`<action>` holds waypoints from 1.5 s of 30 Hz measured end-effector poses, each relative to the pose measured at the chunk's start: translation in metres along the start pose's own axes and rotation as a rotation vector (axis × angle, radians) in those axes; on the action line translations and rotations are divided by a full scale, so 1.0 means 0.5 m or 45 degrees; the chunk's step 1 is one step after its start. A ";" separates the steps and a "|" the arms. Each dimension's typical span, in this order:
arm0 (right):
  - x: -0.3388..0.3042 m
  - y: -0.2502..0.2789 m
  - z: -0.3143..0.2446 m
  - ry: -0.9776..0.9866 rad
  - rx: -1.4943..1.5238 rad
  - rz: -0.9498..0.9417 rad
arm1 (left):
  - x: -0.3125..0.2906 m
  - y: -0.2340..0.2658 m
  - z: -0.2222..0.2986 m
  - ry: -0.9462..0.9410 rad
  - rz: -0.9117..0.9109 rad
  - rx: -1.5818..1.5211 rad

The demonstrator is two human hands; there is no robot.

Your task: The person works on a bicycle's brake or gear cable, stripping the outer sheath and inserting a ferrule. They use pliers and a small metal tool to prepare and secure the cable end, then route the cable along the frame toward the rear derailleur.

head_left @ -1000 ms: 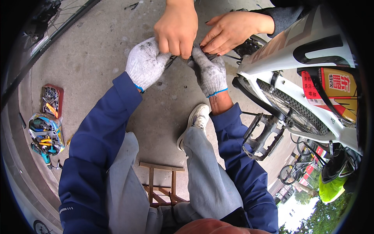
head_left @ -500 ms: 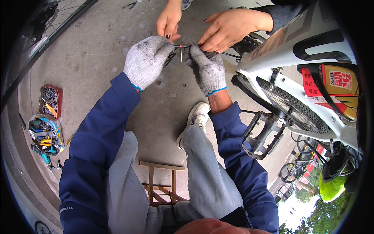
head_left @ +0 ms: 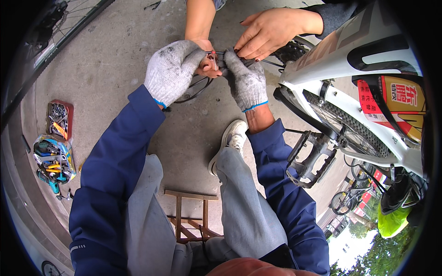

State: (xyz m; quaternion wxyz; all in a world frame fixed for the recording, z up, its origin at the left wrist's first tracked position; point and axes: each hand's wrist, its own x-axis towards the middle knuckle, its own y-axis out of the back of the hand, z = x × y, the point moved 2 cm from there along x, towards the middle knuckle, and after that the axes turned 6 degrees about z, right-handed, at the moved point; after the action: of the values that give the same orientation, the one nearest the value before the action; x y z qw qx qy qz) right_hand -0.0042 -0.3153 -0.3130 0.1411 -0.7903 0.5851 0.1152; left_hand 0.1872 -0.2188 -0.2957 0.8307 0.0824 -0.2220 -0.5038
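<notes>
My left hand (head_left: 170, 71), in a grey-white knit glove, pinches a thin black cable (head_left: 220, 53). My right hand (head_left: 246, 83), gloved and smudged dark, grips the same cable a short way to the right. Between them the cable carries a small red piece (head_left: 213, 52) with a thin pale strip (head_left: 215, 62) hanging from it. Another person's hand (head_left: 207, 60) reaches in beside my left hand, its fingers behind the strip. That person's other hand (head_left: 269, 32) rests over my right fingertips. A cable loop (head_left: 199, 94) hangs below my left hand.
A white bicycle frame (head_left: 294, 73) with a black pedal (head_left: 311, 158) stands close on the right. At left on the ground lie a red tin (head_left: 70, 122) of small parts and a bag of tools (head_left: 55, 158). A wooden stool (head_left: 191, 195) is between my legs.
The other person's hand at left has come nearer and down, turning its fingers around the pale strip. More of the cable loop shows below my left hand. My hands stay nearly still.
</notes>
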 end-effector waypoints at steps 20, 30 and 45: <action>-0.019 -0.003 -0.028 -0.089 -0.169 0.020 | 0.004 -0.003 0.048 -0.122 0.012 -0.115; -0.019 0.001 -0.033 0.051 -0.312 0.048 | -0.009 -0.001 0.046 -0.115 0.109 0.320; -0.004 0.026 -0.014 0.214 -0.781 -0.046 | -0.010 0.000 0.052 0.028 0.107 0.345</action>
State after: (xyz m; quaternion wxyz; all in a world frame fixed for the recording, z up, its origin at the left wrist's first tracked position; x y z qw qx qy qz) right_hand -0.0172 -0.3199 -0.3067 -0.1506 -0.8129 0.5185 0.2182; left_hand 0.1732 -0.2123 -0.2740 0.8348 0.1899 -0.2821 -0.4331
